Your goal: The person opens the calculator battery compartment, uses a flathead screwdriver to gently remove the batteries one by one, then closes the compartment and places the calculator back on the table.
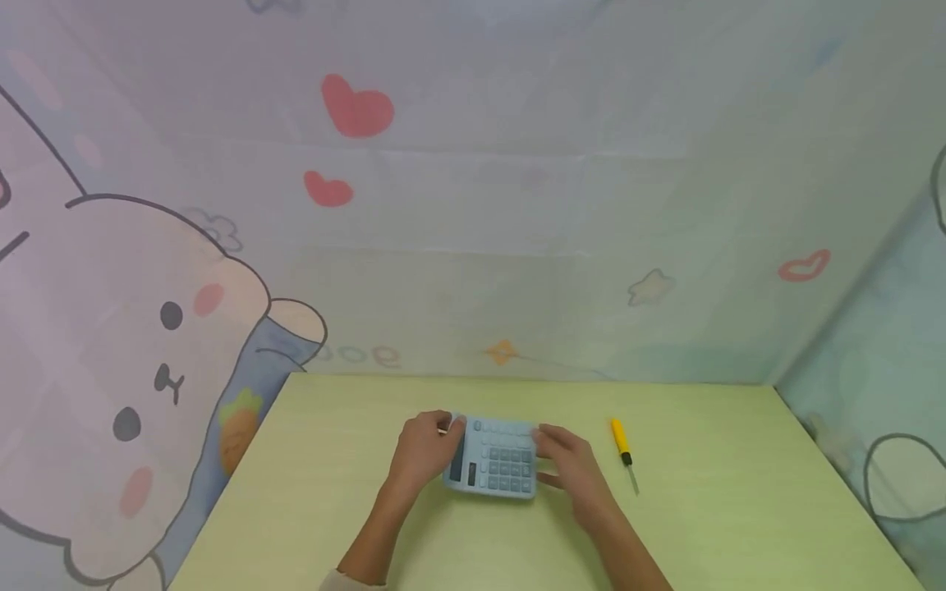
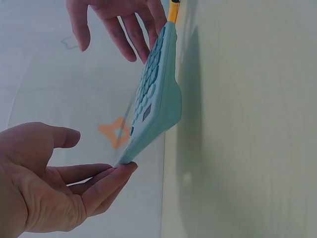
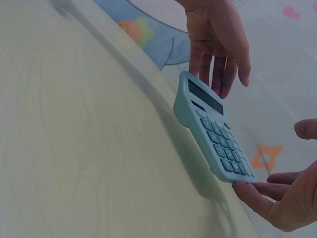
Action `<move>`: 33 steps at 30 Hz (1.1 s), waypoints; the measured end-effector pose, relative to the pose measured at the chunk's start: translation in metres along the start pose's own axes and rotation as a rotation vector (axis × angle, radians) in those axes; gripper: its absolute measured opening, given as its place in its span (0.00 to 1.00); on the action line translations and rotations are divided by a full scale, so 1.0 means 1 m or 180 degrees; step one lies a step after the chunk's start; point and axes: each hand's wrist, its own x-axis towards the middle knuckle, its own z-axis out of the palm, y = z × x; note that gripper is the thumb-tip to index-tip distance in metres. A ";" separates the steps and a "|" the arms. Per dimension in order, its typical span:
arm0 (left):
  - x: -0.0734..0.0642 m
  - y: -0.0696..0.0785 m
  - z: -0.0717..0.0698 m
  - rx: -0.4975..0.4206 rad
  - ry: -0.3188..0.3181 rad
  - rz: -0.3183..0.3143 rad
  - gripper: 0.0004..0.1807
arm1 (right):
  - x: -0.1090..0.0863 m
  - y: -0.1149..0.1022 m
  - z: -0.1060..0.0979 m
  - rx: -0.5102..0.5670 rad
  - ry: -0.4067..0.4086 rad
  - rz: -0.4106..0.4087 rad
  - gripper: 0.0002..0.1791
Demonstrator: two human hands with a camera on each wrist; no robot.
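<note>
Both hands hold a pale blue calculator (image 1: 510, 460) between them, above the table. Its keys face up, and its display end lies toward the left hand. My left hand (image 1: 424, 451) has its fingers extended under that end; in the left wrist view its fingertips (image 2: 130, 167) touch the edge while the thumb stands apart. At the opposite end, my right hand (image 1: 571, 461) supports the calculator's edge with nearly straight fingers (image 3: 252, 196), its thumb away from the keys. In the right wrist view the dark display (image 3: 205, 97) and keypad (image 3: 223, 146) show, tilted.
A screwdriver (image 1: 621, 443) with a yellow handle lies on the light green table (image 1: 724, 476), to the right of the right hand. Behind the table hangs a printed cloth (image 1: 473, 246) with hearts and a large rabbit figure on the left.
</note>
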 end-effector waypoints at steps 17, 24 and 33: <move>-0.008 -0.003 0.017 -0.0286 -0.0107 0.0022 0.28 | 0.002 0.009 -0.022 -0.0044 -0.0008 0.0088 0.38; -0.009 -0.005 0.022 -0.0329 -0.0176 -0.0025 0.28 | 0.000 0.008 -0.028 -0.0128 -0.0002 0.0138 0.38; -0.005 -0.003 0.018 -0.0614 -0.0354 -0.0109 0.31 | 0.002 0.005 -0.032 -0.0152 0.0017 0.0235 0.36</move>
